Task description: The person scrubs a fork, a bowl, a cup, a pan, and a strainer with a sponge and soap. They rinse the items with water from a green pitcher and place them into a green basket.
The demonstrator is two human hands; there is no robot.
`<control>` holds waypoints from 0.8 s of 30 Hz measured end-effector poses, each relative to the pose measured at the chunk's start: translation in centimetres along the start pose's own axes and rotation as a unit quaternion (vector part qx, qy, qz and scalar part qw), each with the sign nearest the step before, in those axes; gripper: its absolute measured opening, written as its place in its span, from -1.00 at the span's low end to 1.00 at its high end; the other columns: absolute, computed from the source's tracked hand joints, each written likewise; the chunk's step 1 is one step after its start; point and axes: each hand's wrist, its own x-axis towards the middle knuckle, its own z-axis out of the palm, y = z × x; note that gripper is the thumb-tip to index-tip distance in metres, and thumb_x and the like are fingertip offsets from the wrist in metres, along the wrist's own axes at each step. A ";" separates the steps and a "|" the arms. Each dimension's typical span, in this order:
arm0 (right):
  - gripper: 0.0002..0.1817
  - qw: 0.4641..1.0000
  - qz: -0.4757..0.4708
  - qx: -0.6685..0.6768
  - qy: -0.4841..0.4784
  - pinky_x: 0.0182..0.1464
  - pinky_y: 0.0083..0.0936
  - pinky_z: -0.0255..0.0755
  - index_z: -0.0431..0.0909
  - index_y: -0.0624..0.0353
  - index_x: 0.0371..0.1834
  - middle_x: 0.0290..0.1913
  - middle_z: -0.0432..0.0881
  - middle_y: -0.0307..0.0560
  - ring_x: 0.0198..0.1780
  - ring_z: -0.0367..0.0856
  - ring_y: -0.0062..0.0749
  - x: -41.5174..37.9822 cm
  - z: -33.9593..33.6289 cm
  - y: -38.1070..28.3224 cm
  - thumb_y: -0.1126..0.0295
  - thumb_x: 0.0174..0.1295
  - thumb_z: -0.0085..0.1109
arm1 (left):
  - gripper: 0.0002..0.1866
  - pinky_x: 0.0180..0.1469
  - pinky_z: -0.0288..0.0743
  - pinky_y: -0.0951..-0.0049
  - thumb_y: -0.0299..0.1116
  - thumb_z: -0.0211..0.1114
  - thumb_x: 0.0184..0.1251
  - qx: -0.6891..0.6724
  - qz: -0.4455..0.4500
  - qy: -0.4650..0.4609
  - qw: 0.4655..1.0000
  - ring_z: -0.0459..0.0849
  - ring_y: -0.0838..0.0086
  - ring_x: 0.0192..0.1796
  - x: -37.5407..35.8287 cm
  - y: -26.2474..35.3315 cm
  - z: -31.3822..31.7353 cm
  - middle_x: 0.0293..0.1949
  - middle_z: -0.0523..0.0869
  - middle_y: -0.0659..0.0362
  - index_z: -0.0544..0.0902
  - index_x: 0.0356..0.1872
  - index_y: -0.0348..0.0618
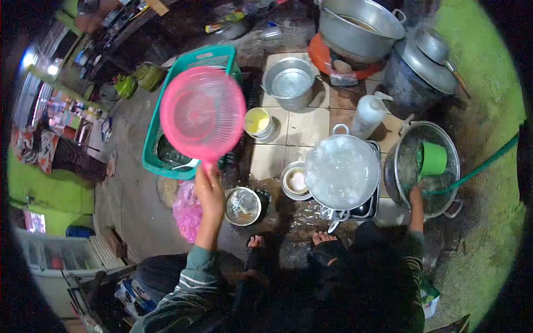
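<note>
A pink plastic strainer (202,114) is lifted in front of me, its handle gripped by my left hand (210,191). Behind it, a teal plastic basket (150,158) is partly covered from view. On my right, a large metal pot (393,176) holds water, and a green plastic dipper (433,159) is tilted over it. My right hand (415,198) is closed at the near end of this dipper, around its handle. A green hose (488,164) runs over that pot's rim. Between my hands, a wide pan of cloudy liquid (342,172) sits on a small stove (365,210).
A metal bucket (289,83), a yellow-lined tub (259,122) and a white jug (368,116) stand on tiles. Small bowls (242,206) and a pink plastic bag (189,213) are near my feet. Big pots (361,39) stand at the back right, beside a green wall (472,55).
</note>
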 end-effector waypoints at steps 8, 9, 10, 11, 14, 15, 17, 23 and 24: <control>-0.67 0.976 -0.027 -0.190 -0.100 0.05 -0.03 0.35 0.51 0.44 -0.15 -0.10 0.53 0.43 -0.04 0.50 0.31 3.3 1.2 6.6 0.42 0.15 -0.13 | -0.76 -0.24 0.53 0.46 -0.25 -0.05 0.48 -0.548 -0.368 -0.055 0.749 0.57 0.47 -0.31 6.6 -15.4 -0.5 -0.27 0.59 0.22 0.46 -0.09 -0.19; -0.66 0.972 -0.030 -0.199 -0.126 0.07 -0.04 0.35 0.51 0.43 -0.13 -0.09 0.52 0.42 -0.03 0.49 0.29 3.3 1.2 6.6 0.39 0.15 -0.12 | -0.76 -0.24 0.53 0.46 -0.25 -0.05 0.48 -0.549 -0.367 -0.052 0.749 0.57 0.47 -0.31 7.0 -16.4 -0.2 -0.27 0.59 0.22 0.46 -0.09 -0.19; -0.66 0.972 -0.032 -0.198 -0.125 0.07 -0.04 0.35 0.51 0.43 -0.13 -0.09 0.52 0.42 -0.03 0.49 0.29 3.9 0.9 13.6 0.39 0.15 -0.12 | -0.75 -0.14 0.55 0.42 -0.28 -0.06 0.48 -0.602 -0.405 -0.017 0.689 0.59 0.44 -0.22 7.3 -17.5 0.2 -0.21 0.61 0.19 0.45 -0.04 -0.21; -0.65 0.950 -0.119 -0.258 -0.132 0.06 -0.05 0.35 0.50 0.44 -0.12 -0.08 0.53 0.42 -0.02 0.50 0.28 5.4 2.4 16.9 0.39 0.16 -0.13 | -0.74 -0.03 0.57 0.38 -0.30 -0.07 0.48 -0.648 -0.440 0.018 0.621 0.62 0.41 -0.14 7.6 -18.3 0.7 -0.14 0.62 0.17 0.44 0.01 -0.23; -0.61 0.931 -0.207 -0.272 -0.130 0.08 -0.10 0.35 0.45 0.37 -0.02 0.01 0.48 0.37 0.06 0.45 0.21 8.1 5.7 17.0 0.32 0.18 -0.12 | -0.72 0.08 0.54 0.32 -0.35 -0.09 0.47 -0.656 -0.459 0.085 0.593 0.61 0.36 -0.04 8.5 -18.2 1.0 -0.09 0.61 0.07 0.43 0.03 -0.33; -0.57 0.944 -0.211 -0.225 -0.120 0.11 -0.13 0.35 0.42 0.30 0.06 0.09 0.44 0.33 0.14 0.40 0.16 8.1 5.7 17.6 0.26 0.19 -0.10 | -0.73 0.05 0.55 0.32 -0.38 -0.09 0.47 -0.647 -0.465 0.095 0.598 0.61 0.35 -0.06 8.4 -18.0 0.8 -0.11 0.61 0.05 0.43 0.01 -0.36; -0.58 0.966 -0.141 -0.181 -0.123 0.12 -0.11 0.32 0.43 0.33 0.04 0.04 0.46 0.38 0.11 0.42 0.21 8.9 4.7 18.4 0.26 0.22 -0.13 | -0.75 0.03 0.54 0.30 -0.44 -0.07 0.45 -0.634 -0.415 0.012 0.653 0.60 0.30 -0.07 8.1 -23.2 1.0 -0.10 0.57 0.00 0.38 0.00 -0.42; -0.52 0.981 -0.119 -0.153 -0.013 0.11 -0.09 0.30 0.34 0.36 0.15 0.03 0.50 0.35 0.07 0.46 0.17 10.2 9.3 22.6 0.21 0.30 -0.20 | -0.85 -0.07 0.57 0.25 -0.51 -0.05 0.40 -0.496 -0.346 0.126 0.786 0.61 0.26 -0.15 7.9 -22.4 2.0 -0.07 0.50 -0.03 0.28 -0.11 -0.38; -0.53 0.954 -0.205 -0.175 0.131 0.07 -0.07 0.32 0.35 0.40 0.12 0.02 0.53 0.26 0.04 0.50 0.05 10.6 10.9 23.9 0.24 0.31 -0.21 | -0.85 -0.07 0.57 0.25 -0.51 -0.05 0.40 -0.496 -0.347 0.126 0.786 0.61 0.26 -0.15 7.8 -21.5 2.1 -0.07 0.50 -0.03 0.28 -0.11 -0.38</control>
